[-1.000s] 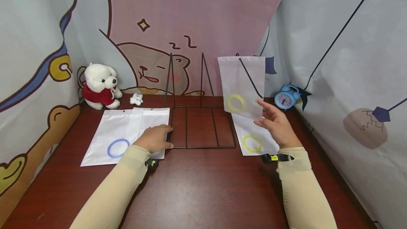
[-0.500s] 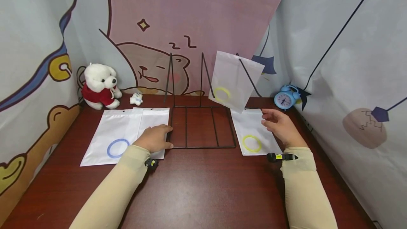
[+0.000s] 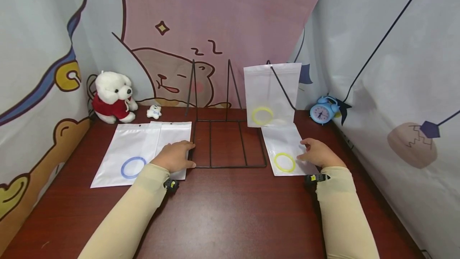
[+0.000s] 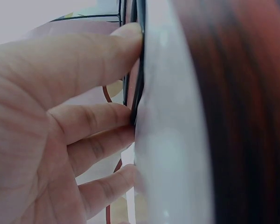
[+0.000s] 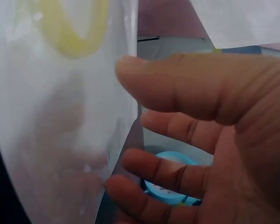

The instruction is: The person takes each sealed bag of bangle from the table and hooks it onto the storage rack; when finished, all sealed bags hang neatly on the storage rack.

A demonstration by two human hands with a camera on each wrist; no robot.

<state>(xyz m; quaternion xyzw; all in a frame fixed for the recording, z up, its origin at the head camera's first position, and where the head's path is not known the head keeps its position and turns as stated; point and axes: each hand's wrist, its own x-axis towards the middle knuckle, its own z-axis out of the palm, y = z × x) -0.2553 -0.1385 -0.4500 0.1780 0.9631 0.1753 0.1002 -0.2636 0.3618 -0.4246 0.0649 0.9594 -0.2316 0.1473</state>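
Observation:
A black wire rack [image 3: 230, 166] with three upright hooks lies on the table. My left hand [image 3: 173, 156] rests at its left edge; in the left wrist view, the thumb and fingers of that hand [image 4: 60, 107] touch the black wire. A white bag with a yellow ring [image 3: 272, 91] hangs from the right hook. Under it another white bag [image 3: 284, 139] with a yellow ring [image 3: 275, 165] lies flat. My right hand [image 3: 320, 154] is at that bag's right edge, thumb and fingers apart; the right wrist view shows the hand [image 5: 191, 116] beside the bag [image 5: 51, 112], holding nothing.
Two overlapping white bags [image 3: 125, 143], one showing a blue ring [image 3: 123, 167], lie left of the rack. Behind them stand a white plush dog in red [image 3: 112, 99] and a small white figurine [image 3: 154, 112]. A blue alarm clock [image 3: 321, 111] stands at the back right.
My right hand has moved off the hanging bag and down to the flat bag's right edge. The hanging bag swung left and came back nearly straight. My left hand has stayed in place.

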